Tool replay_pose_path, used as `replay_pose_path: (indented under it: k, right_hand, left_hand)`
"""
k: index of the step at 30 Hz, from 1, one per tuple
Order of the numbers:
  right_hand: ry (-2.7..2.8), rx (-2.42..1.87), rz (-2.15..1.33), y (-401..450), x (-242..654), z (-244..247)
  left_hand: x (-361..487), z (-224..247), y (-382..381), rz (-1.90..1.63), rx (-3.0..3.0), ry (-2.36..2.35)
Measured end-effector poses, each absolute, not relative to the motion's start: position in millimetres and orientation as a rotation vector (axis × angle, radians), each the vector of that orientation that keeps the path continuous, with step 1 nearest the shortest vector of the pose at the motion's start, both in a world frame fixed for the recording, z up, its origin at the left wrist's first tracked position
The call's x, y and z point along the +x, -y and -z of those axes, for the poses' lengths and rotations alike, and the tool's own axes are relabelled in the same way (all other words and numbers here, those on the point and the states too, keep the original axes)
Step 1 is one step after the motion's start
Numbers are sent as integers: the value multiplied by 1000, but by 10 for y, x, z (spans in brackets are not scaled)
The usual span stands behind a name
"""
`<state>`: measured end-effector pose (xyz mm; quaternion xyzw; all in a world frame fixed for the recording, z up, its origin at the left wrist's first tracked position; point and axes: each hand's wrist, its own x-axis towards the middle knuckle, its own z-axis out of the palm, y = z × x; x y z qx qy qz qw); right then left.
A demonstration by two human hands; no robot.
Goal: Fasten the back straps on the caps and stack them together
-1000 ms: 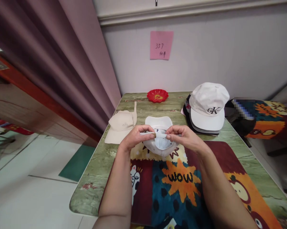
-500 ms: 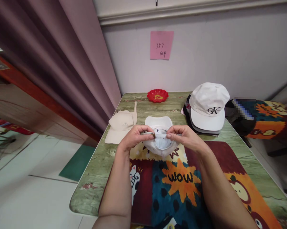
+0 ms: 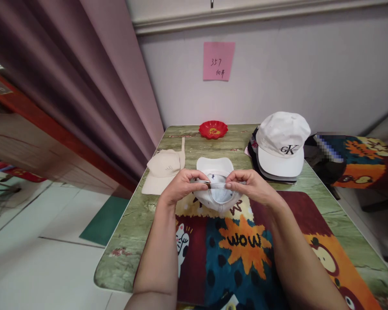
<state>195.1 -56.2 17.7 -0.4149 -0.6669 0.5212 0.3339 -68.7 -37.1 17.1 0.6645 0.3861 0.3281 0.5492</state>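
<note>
A white cap (image 3: pixel 215 164) lies upside down at the middle of the table, its brim toward the wall and its inside facing up. My left hand (image 3: pixel 188 184) pinches the left part of the strap at the cap's back opening. On the right, my right hand (image 3: pixel 245 183) pinches the same strap between thumb and fingers. The strap runs between the two hands above the cap's hollow. A beige cap (image 3: pixel 164 165) rests just left of my left hand.
White cap with black letters (image 3: pixel 282 142) tops a stack of caps at the right. A red scalloped dish (image 3: pixel 213 130) stands near the wall. Under my forearms is a colourful mat (image 3: pixel 239 254) on the green wood-look table (image 3: pixel 123 245). A pink note (image 3: pixel 218 61) hangs on the wall.
</note>
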Motion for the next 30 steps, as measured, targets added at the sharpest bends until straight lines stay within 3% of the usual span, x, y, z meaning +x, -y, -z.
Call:
replay_pose_path:
  k: [22, 30]
  right_hand:
    - [1746, -1076, -1375, 567, 1994, -194]
    - [1886, -1471, -734, 377, 2355, 120]
  left_hand:
    - [-691, -170, 360, -743, 1587, -917]
    - [-839, -60, 278, -978, 1575, -1137]
